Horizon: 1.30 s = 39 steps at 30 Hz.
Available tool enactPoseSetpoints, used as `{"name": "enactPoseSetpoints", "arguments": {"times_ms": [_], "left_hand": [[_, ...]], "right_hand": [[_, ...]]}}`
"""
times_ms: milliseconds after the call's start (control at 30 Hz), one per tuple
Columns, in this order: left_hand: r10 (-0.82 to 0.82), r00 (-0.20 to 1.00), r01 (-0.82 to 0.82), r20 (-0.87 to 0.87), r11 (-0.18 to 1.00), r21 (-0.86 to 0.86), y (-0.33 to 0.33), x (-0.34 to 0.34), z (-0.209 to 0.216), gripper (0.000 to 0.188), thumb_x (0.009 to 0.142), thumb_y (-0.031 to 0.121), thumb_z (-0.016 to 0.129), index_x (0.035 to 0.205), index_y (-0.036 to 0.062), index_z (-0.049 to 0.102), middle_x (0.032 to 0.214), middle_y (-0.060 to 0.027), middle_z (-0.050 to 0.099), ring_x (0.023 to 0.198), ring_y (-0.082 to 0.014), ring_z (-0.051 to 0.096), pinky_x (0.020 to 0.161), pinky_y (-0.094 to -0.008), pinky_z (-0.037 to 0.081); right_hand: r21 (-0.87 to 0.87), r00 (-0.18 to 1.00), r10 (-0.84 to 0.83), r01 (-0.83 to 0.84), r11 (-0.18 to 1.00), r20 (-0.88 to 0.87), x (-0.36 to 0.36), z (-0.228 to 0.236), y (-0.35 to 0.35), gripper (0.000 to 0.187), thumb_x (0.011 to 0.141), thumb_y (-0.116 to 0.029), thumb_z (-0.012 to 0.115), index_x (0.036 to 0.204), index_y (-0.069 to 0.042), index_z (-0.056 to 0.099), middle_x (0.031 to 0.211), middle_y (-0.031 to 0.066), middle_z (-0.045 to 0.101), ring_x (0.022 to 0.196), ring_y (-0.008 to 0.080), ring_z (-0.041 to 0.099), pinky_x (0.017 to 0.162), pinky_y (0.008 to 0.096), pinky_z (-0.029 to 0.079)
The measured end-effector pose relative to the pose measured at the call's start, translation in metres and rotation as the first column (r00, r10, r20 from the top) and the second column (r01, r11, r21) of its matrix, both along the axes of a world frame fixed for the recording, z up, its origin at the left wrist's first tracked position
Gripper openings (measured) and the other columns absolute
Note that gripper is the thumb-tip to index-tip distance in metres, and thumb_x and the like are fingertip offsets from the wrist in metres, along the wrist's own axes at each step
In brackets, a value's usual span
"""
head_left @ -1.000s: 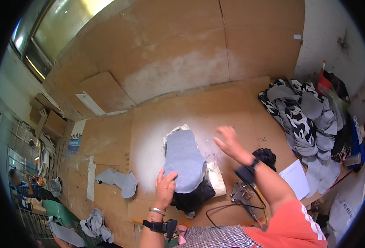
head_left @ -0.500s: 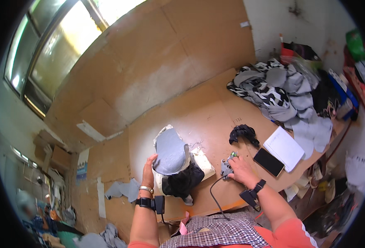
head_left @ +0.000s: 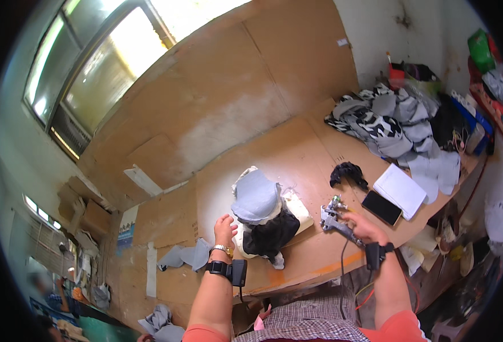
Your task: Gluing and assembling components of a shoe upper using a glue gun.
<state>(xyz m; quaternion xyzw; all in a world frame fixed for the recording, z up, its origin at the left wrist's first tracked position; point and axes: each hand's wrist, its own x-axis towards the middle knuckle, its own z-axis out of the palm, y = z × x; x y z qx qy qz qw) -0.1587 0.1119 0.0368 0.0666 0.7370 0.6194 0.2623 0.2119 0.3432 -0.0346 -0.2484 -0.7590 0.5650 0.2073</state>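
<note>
A silver spray gun with a hose trailing down toward my apron is in my right hand, whose fingers close round its handle side. My left hand is just left of a stack of pieces, its fingers loosely bent and nothing seen in them. On top of that stack lies a light grey-blue rounded piece with a ragged pale edge. Beneath and in front of it is a bunched black cloth. A cream-coloured pad sticks out on the stack's right.
Right of the spray gun lie a black phone, a white pad of paper and a crumpled black cloth. A heap of grey and patterned pieces fills the far right. Grey scraps lie at left on the cardboard-covered table.
My right hand has taken up the spray gun, which now shows more fully with its nozzle end outward. My left hand's fingers have bent. The whole view has shifted slightly.
</note>
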Motion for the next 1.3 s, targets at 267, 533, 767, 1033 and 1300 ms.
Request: {"name": "enactPoseSetpoints", "arguments": {"times_ms": [267,533,767,1033,1300], "left_hand": [[0.009,0.986,0.007,-0.168,0.995,0.097,0.004,0.024,-0.034,0.035,0.079,0.001,0.055,0.113,0.0000,0.059,0.108,-0.0072,0.063,0.096,-0.0166,0.059,0.082,-0.0279,0.046],[-0.074,0.977,0.067,-0.198,0.997,-0.041,0.000,0.033,-0.031,0.040,0.076,0.006,0.055,0.115,-0.0003,0.059,0.102,-0.0145,0.066,0.093,-0.0207,0.061,0.083,-0.0315,0.048],[-0.266,0.719,0.066,-0.642,0.946,-0.318,0.006,0.046,-0.006,0.047,0.073,0.017,0.065,0.118,0.0081,0.057,0.121,-0.0157,0.053,0.114,-0.0343,0.045,0.099,-0.0411,0.036],[-0.651,0.450,0.076,-0.611,0.710,-0.700,0.051,0.058,0.013,0.056,0.077,0.025,0.061,0.130,0.0128,0.047,0.135,-0.0126,0.044,0.129,-0.0377,0.033,0.103,-0.0600,0.024],[-0.802,0.384,0.135,-0.459,0.540,-0.831,0.076,0.064,0.010,0.079,0.075,0.030,0.067,0.143,0.0127,0.030,0.142,-0.0178,0.035,0.129,-0.0434,0.032,0.098,-0.0608,0.029]], "right_hand": [[0.725,0.987,0.156,-0.126,0.678,0.027,-0.101,0.147,-0.031,0.065,0.068,-0.014,0.072,0.129,-0.011,0.049,0.132,0.0155,0.048,0.125,0.0340,0.041,0.105,0.0417,0.033],[0.878,0.958,0.190,-0.275,0.391,0.216,-0.248,0.099,-0.046,0.037,0.065,-0.013,0.069,0.100,-0.013,0.061,0.102,0.0066,0.060,0.105,0.0270,0.054,0.097,0.0468,0.036],[0.559,0.919,0.094,0.149,0.816,-0.383,-0.247,0.195,0.091,0.013,0.078,0.003,0.058,0.088,-0.001,0.063,0.077,0.0119,0.062,0.070,0.0201,0.059,0.065,0.0319,0.048],[0.934,0.877,-0.450,0.289,0.210,-0.170,-0.134,0.155,0.181,0.060,0.077,-0.004,0.063,0.133,-0.002,0.042,0.128,0.0199,0.048,0.121,0.0392,0.041,0.104,0.0454,0.032],[0.527,0.982,0.083,-0.162,0.834,0.172,-0.118,0.012,-0.008,0.063,0.074,-0.008,0.060,0.133,0.003,0.040,0.137,0.0243,0.039,0.127,0.0419,0.037,0.108,0.0474,0.026]]}}
